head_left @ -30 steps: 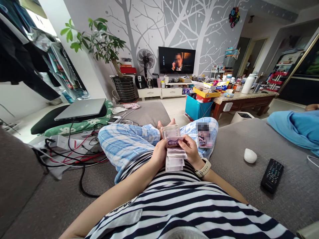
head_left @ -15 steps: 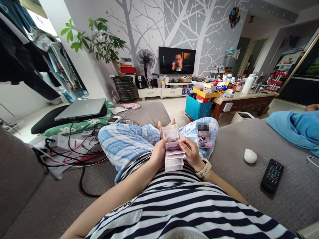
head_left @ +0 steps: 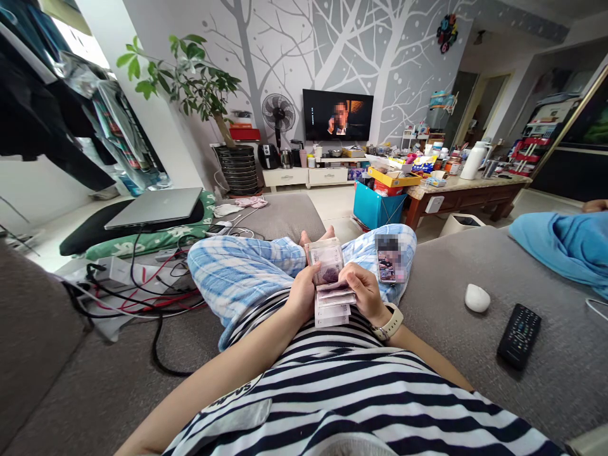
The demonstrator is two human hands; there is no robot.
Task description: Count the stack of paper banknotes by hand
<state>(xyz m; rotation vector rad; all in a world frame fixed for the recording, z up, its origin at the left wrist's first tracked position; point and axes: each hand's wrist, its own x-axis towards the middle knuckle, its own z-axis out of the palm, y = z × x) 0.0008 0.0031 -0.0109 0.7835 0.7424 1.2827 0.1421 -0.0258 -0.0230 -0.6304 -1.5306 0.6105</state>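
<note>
A stack of banknotes (head_left: 327, 256) is in front of my belly, its lower notes folded down toward me. My left hand (head_left: 304, 291) is closed round the stack's left side, thumb lying on top. With its fingers closed at the right edge, my right hand (head_left: 363, 292) grips the folded notes, the thumb pressing on them; a pale watch is on that wrist. Below both hands, loose note ends hang over my striped shirt (head_left: 304, 386). A phone (head_left: 390, 263) with a lit, partly blurred screen rests on my right knee.
On the sofa (head_left: 441, 342) to my right lie a white mouse (head_left: 477, 297), a black remote (head_left: 519, 335) and a blue cloth (head_left: 560, 253). Tangled cables (head_left: 142, 285) and a laptop (head_left: 154, 208) are at left. A cluttered table (head_left: 468, 190) stands ahead.
My right hand has drawn a note downward, folding it toward me onto the lower ones. The face of the note under it now shows. My left hand stays in place.
</note>
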